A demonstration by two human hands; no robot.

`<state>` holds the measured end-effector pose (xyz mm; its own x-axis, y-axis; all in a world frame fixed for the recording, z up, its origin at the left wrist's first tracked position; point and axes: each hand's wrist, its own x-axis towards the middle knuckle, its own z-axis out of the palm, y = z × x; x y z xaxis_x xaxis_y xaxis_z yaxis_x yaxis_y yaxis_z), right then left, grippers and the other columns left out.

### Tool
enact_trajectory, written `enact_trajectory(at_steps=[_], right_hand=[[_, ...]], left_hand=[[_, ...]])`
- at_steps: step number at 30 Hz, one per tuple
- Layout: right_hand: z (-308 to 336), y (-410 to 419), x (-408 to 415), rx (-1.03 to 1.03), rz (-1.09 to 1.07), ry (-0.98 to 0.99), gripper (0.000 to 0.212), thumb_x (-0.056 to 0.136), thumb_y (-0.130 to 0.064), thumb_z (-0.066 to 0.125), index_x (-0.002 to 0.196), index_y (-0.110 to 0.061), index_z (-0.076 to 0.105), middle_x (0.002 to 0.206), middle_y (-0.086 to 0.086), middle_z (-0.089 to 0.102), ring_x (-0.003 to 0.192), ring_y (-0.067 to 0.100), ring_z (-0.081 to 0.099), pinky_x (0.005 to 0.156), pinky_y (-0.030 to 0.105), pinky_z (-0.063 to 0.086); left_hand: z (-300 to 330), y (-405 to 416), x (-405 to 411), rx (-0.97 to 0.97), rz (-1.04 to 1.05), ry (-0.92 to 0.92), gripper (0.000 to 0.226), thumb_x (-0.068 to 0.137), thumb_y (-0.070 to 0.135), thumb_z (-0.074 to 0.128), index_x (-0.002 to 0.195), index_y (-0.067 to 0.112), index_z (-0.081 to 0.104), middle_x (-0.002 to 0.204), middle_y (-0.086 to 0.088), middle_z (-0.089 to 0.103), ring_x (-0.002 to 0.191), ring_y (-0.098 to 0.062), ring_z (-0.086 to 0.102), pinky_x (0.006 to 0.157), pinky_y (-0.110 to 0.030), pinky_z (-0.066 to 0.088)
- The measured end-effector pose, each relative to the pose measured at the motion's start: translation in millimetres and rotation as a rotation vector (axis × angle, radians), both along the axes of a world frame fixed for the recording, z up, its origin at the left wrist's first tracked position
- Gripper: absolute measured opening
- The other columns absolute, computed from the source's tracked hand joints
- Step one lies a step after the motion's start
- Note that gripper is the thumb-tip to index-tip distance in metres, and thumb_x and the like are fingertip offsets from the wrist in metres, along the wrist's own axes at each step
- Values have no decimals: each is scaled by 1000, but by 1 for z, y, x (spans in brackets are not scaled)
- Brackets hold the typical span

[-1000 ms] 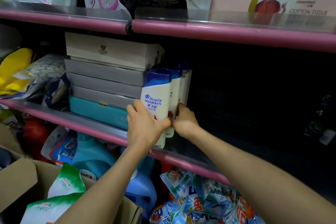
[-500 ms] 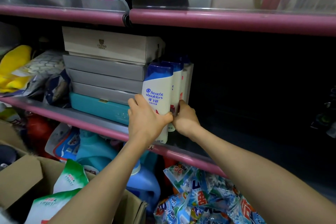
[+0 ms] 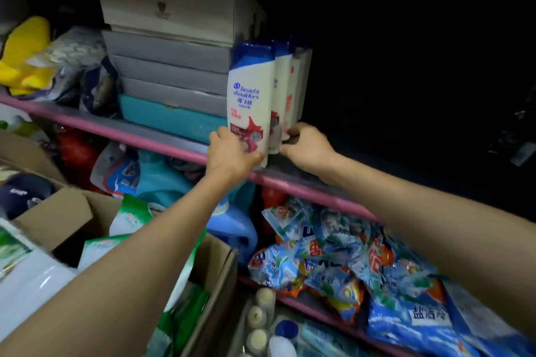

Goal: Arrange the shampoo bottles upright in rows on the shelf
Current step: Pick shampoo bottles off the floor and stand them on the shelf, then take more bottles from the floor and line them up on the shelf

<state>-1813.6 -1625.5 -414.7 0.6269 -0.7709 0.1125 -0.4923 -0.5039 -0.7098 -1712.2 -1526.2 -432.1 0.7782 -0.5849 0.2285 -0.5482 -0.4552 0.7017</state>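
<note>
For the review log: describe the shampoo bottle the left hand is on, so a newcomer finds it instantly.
On the pink-edged middle shelf, right of the stacked boxes, stands a row of shampoo bottles. It is the front bottle, its label facing out, with the left hand at its base.

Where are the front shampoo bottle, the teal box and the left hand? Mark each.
front shampoo bottle point(image 3: 251, 95), head view, on its white label face.
teal box point(image 3: 171, 117), head view, on its front side.
left hand point(image 3: 232, 153), head view, on its back.
</note>
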Motion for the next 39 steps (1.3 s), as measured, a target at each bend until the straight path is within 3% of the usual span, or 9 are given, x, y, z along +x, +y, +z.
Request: enact_trajectory(at_steps=[4,10,15,18,21,25,30,39], right_hand=[[-3,32,-39,1,12,-82,22,84,-15,60,106,-20,61,103,2,67,96,19,63,84,29,51],[-36,82,-100,17,72,-102,25,85,-10,58,109,-14,63,97,-2,66,90,9,60,79,20,46],[-94,108,-141,178,79,10,27,87,-10,58,114,-9,61,99,2,66,89,11,60,80,20,45],[-142,118,-163,293,65,126,26,89,-12,57,115,-8,60,106,7,67,94,17,61,83,28,47],[-192,131,-190,369,52,268,30,87,-16,61,116,-11,59,112,7,66,95,15,60,84,25,44],[-247,154,-222,356,98,482,35,86,-24,61,121,-21,57,122,1,62,110,19,58,89,26,44],[-287,178,-246,312,235,710,51,87,-34,60,134,-30,41,133,2,47,117,26,49,92,37,45],[-307,180,-250,271,224,711,57,86,-35,63,135,-32,33,136,0,48,118,25,52,90,37,47]], left_hand=[[-12,23,-28,11,0,29,62,79,28,71,124,-6,45,127,-24,49,122,-35,44,100,-36,36],[-64,66,-100,13,-76,110,48,83,21,65,124,3,48,126,-17,49,118,-30,46,93,-27,31],[-124,100,-144,185,-191,267,20,82,14,63,102,9,64,108,-18,67,103,-31,60,84,-35,44],[-166,120,-158,353,-162,359,25,83,16,63,105,5,64,110,-17,66,107,-31,59,84,-31,42],[-209,141,-161,555,-158,391,37,87,22,60,119,5,55,121,-18,58,116,-35,50,92,-35,40],[-249,172,-162,749,-76,396,48,88,27,56,133,18,42,132,-15,40,119,-39,43,99,-44,38],[-273,188,-166,715,-59,409,41,89,34,54,127,23,42,127,-11,42,112,-35,51,96,-44,36],[-288,192,-160,771,-125,404,49,86,30,62,126,19,36,127,-11,46,109,-33,54,87,-48,49]])
